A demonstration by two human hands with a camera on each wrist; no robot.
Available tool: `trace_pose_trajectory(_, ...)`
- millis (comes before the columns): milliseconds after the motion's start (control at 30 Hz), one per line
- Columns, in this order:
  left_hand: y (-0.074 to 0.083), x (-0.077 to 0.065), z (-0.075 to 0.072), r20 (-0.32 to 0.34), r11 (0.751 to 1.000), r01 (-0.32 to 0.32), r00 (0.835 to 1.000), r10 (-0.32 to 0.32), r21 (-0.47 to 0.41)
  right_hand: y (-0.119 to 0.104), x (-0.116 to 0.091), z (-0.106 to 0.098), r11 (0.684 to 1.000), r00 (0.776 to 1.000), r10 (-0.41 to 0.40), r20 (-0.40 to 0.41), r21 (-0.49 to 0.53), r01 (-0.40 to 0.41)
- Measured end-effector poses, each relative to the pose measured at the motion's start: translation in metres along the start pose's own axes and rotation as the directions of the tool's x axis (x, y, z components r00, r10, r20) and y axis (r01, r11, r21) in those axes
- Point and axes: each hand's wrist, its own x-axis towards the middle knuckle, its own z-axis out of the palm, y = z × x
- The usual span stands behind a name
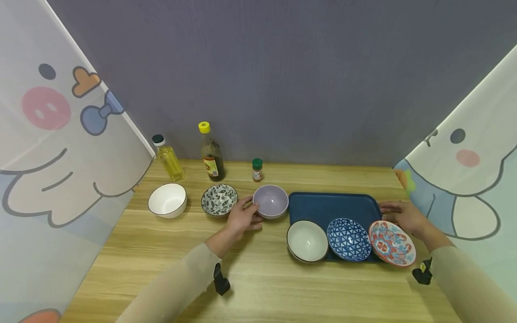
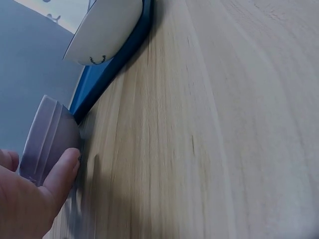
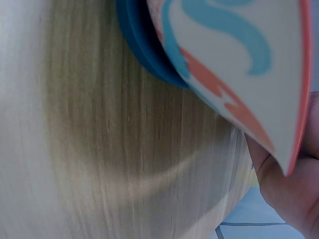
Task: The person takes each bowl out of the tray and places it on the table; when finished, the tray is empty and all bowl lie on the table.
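In the head view, my left hand [image 1: 241,219] touches the left side of a small lilac bowl [image 1: 271,202], fingers spread along its outside. The left wrist view shows one extended finger against the outer wall of that bowl [image 2: 50,134]. The bowl stands upright, right beside the left edge of a dark blue tray [image 1: 329,202]. At the tray's right edge is my right hand [image 1: 405,217], its fingers extended to the rim. A red-and-blue patterned bowl [image 1: 392,243] sits tilted near that hand and hides part of it in the right wrist view.
On the tray's front part stand a white bowl [image 1: 308,241] and a blue patterned bowl [image 1: 349,239]. Leftward are a black-and-white leaf bowl [image 1: 219,200] and a white bowl [image 1: 167,200]. Behind them stand an oil bottle [image 1: 170,162], a soy sauce bottle [image 1: 212,157] and a spice jar [image 1: 257,170].
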Motion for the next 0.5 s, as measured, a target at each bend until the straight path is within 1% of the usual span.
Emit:
trace_pose_trajectory(200,0.002,-0.009,-0.002,0.034,0.997,0.052,0.998,-0.054,0.059,-0.001,0.000,0.000,0.999,1.000,0.010,0.005,0.035,-0.010)
trace_pose_trajectory(367,0.004,-0.020,-0.007,0.069,0.995,0.088,0.993,-0.091,0.047,-0.003,0.000,-0.001,0.998,1.000,0.014,0.024,0.055,-0.016)
trace_pose_trajectory(500,0.012,-0.027,-0.014,0.117,0.993,0.095,0.988,-0.102,0.067,-0.005,0.000,-0.004,0.998,0.999,0.021,0.047,0.064,-0.024)
